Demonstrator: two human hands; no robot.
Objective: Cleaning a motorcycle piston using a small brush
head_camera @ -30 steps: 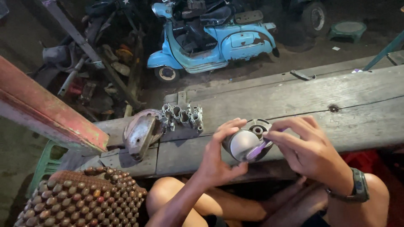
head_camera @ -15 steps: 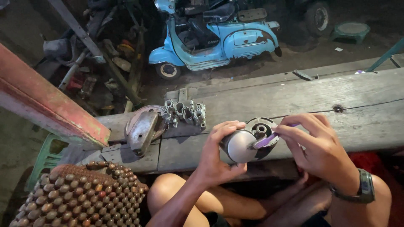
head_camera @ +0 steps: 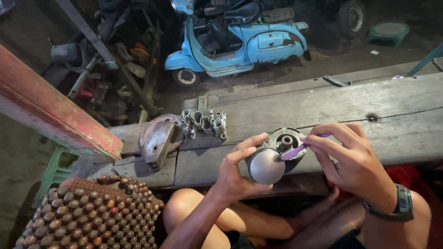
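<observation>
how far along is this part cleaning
Done: the metal cover and the toothed casting lie apart on the wooden bench. In hand: the left hand steadies the round metal part while the right hand works a purple tool into it. What's left can't be judged.

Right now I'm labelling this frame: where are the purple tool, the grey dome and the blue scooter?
purple tool (head_camera: 295, 151): head view, on its flat middle.
grey dome (head_camera: 266, 167): head view, on its rounded face.
blue scooter (head_camera: 272, 45): head view, on its side panel.

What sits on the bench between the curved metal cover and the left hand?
In the head view, a cluster of small metal sockets lies between the curved metal cover and the left hand.
</observation>
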